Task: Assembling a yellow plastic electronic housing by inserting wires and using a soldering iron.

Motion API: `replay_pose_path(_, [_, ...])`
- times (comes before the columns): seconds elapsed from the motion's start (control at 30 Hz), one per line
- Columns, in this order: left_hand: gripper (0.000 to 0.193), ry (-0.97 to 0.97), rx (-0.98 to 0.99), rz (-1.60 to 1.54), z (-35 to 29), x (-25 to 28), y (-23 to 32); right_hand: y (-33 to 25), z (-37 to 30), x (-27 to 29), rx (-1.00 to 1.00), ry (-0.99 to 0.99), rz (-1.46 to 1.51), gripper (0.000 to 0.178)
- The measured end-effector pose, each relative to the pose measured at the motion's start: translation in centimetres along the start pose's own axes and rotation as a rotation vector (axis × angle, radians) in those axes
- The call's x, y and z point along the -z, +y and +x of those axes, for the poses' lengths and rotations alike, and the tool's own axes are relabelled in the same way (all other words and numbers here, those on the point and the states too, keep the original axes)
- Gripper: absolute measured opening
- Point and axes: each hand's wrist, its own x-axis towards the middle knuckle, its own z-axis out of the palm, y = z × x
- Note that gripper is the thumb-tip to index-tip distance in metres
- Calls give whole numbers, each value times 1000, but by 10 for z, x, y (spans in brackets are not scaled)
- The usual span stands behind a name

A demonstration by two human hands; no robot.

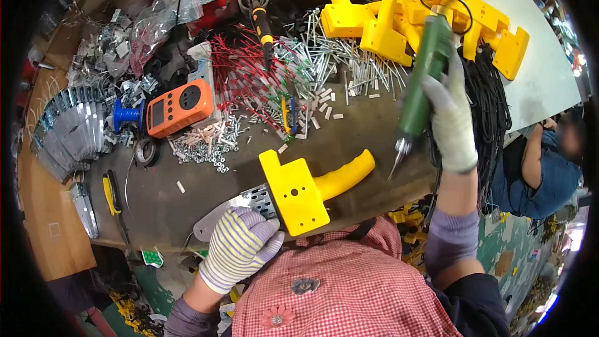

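Note:
My left hand [240,249], in a striped knit glove, is closed on the slotted metal plate [259,201] that joins a yellow handle housing [293,196]. The housing lies at the table's front edge, its curved grip pointing right. A rounded grey blade [215,215] extends left from the plate, partly behind my fingers. My right hand [453,125], in a pale glove, holds a green electric screwdriver [424,78]. It is tilted in the air to the right of the housing, its bit pointing down, apart from the housing. The fingers are wrapped round its body.
Yellow housings [387,15] pile up at the back right, beside black cables [483,100]. Red wires [240,75], long screws [368,65] and nuts [209,150] cover the middle. An orange meter [180,107] and yellow-handled pliers [112,193] lie left. A black-and-orange screwdriver [261,25] hangs above. Another person [536,168] sits right.

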Motion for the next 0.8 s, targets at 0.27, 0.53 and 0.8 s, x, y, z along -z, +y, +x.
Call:
replay_pose_path(0.27, [82,-182,291,232,13,34,-19,26,70,1,-87,54,-1448,91])
replay_pose_path(0.53, [39,-146,-17,191,2,45,-13,16,12,-63,752,-441,-811,32])
replay_pose_path(0.8, [41,13,-130,369,-17,5,-19,30,-4,-162,792,-803,-1097,16])
